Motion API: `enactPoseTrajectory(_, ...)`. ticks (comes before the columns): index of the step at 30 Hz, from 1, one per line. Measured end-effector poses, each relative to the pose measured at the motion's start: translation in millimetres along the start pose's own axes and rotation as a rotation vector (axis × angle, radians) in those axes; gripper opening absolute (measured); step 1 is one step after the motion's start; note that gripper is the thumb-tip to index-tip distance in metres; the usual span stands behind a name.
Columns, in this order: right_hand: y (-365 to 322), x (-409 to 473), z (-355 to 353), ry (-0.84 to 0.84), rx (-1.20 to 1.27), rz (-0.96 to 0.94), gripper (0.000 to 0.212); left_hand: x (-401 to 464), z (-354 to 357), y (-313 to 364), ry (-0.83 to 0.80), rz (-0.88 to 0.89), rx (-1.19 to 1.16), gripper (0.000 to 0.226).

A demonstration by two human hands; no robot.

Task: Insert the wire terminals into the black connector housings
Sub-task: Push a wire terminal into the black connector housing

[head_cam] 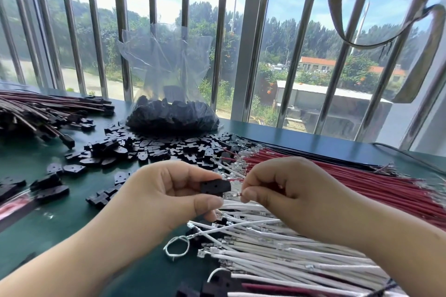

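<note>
The left hand (166,190) pinches 1 small black plug (215,186) between thumb and fingers, near the middle, above the green table (48,219). The right hand (277,190) pinches a red wire (237,194) just behind its little metal tip, right beside the plug. The plug looks hard and light. The wire looks thin and bendy, so holding close to the tip should keep it straight.

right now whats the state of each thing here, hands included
left hand: grips a black connector housing
right hand: pinches a red wire, terminal at the housing
plastic bag: open, housings inside
loose housings: scattered, empty
white wires: loose pile
red wires: loose pile
finished wires: housings fitted
</note>
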State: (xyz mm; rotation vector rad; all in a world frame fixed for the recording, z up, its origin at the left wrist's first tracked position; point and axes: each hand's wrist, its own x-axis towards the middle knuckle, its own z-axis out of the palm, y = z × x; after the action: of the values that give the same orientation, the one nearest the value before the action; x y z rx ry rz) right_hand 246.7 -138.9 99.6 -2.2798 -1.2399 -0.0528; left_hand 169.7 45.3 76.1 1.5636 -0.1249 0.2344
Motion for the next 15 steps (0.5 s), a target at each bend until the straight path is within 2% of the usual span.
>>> enactPoseTrajectory(9, 2.0, 0.2, -0.3, -0.080, 0.110, 0.040, 0.017, -0.1, -0.8, -1.9, -0.038, -0.021, 0.085, 0.044)
enactPoseTrajectory(13, 5.5, 2.4, -7.2, -0.119, 0.215, 0.074, 0.036, 1.3, -6.5, -3.9, -0.004, -0.028, 0.004, 0.044)
enactPoseTrajectory(15, 6.9, 2.8, -12.6, -0.115, 0.276, 0.086, 0.036, 1.5, -9.0, -5.3, 0.001, -0.020, 0.023, 0.046)
